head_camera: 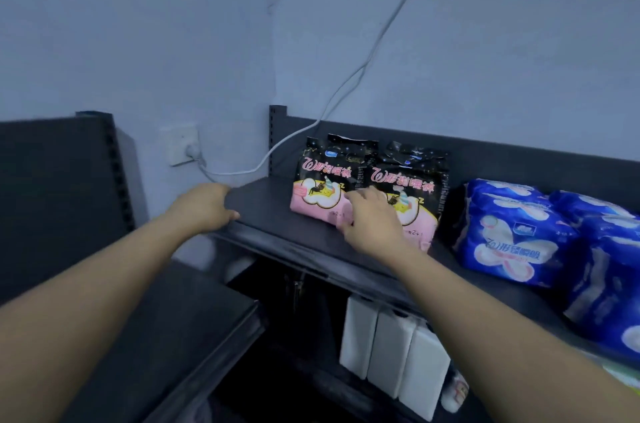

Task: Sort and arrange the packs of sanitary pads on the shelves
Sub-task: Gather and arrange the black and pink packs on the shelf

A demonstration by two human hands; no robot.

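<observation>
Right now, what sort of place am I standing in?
Probably a small shop or its stockroom: dark metal retail shelving with slotted uprights carries black-and-pink pad packs standing upright beside blue-and-white pad packs, with white packs below.

Left arm: bare, extended forward; left hand (204, 206) palm down, fingers curled over the shelf's (277, 214) left front corner. Right arm: bare, extended forward; right hand (372, 223) palm down, fingers spread, loosely open, near the shelf's front edge.
</observation>
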